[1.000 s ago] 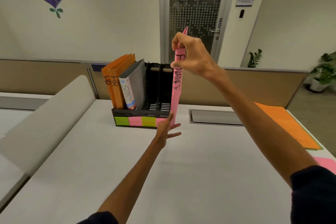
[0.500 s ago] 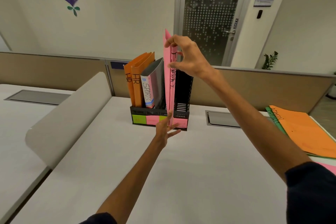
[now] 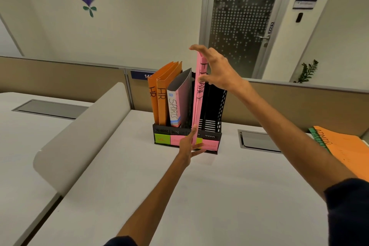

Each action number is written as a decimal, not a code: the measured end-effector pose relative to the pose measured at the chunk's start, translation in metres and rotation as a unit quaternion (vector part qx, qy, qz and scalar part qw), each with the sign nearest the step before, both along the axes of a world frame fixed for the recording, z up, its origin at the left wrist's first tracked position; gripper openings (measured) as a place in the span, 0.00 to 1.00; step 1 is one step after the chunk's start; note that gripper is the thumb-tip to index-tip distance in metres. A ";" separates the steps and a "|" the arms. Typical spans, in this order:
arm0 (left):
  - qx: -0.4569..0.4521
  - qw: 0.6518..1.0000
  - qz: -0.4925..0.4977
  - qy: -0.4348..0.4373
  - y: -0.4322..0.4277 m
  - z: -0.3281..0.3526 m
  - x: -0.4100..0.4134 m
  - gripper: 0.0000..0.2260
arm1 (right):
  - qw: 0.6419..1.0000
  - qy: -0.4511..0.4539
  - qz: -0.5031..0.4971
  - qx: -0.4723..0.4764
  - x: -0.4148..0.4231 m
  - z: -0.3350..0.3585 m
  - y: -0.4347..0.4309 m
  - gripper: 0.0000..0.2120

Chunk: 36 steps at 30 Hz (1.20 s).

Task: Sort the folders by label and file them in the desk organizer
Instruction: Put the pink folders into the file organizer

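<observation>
Pink folder [image 3: 198,96]: held upright at the organizer [image 3: 212,137] front.
Right hand [image 3: 218,72]: spread open, folder top touched.
Left hand [image 3: 187,145]: flat, laid against folder's foot.

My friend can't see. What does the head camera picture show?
Two hands stand a pink folder upright at the front of a black organizer, right hand at its top, left hand at its bottom. Two orange HR folders and a grey SPORTS folder already sit inside.
</observation>
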<state>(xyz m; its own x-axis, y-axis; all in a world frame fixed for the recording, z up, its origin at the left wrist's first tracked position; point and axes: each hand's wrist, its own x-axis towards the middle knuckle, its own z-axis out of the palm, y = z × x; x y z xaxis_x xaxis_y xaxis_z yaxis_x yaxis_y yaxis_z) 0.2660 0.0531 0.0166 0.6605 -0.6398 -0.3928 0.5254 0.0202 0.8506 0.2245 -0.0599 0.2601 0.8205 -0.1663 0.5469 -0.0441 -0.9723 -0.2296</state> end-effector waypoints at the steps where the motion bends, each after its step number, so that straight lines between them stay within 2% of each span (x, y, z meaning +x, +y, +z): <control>1: 0.005 1.000 -0.002 0.000 -0.003 0.000 0.004 0.35 | 1.000 -0.003 -0.005 -0.010 0.005 0.000 -0.004 0.41; 5: 0.023 1.000 -0.019 -0.001 -0.011 0.000 0.021 0.40 | 0.998 0.008 -0.033 -0.051 0.026 0.000 -0.019 0.40; 9: 0.039 0.999 -0.025 -0.015 -0.018 0.004 0.040 0.39 | 1.000 0.003 -0.021 -0.006 0.041 -0.004 -0.037 0.38; 15: 0.102 0.976 -0.099 -0.163 -0.016 -0.002 0.069 0.27 | 0.999 -0.005 -0.032 0.027 0.056 -0.009 -0.062 0.37; 19: 0.163 0.916 -0.153 -0.332 -0.012 -0.012 0.087 0.25 | 0.997 -0.012 -0.047 0.063 0.058 -0.012 -0.079 0.37; 22: 0.168 0.887 -0.180 -0.390 -0.015 -0.011 0.094 0.23 | 0.996 -0.008 -0.058 0.071 0.059 -0.015 -0.088 0.40; 24: 0.187 0.857 -0.205 -0.434 -0.019 -0.012 0.098 0.26 | 0.996 0.002 -0.063 0.066 0.060 -0.017 -0.093 0.40; 27: 0.235 0.822 -0.221 -0.469 -0.021 -0.021 0.100 0.30 | 0.996 0.013 -0.064 0.064 0.061 -0.021 -0.099 0.39; 36: 0.315 0.758 -0.179 -0.542 -0.029 -0.031 0.090 0.27 | 0.998 0.004 -0.038 0.056 0.067 -0.029 -0.099 0.42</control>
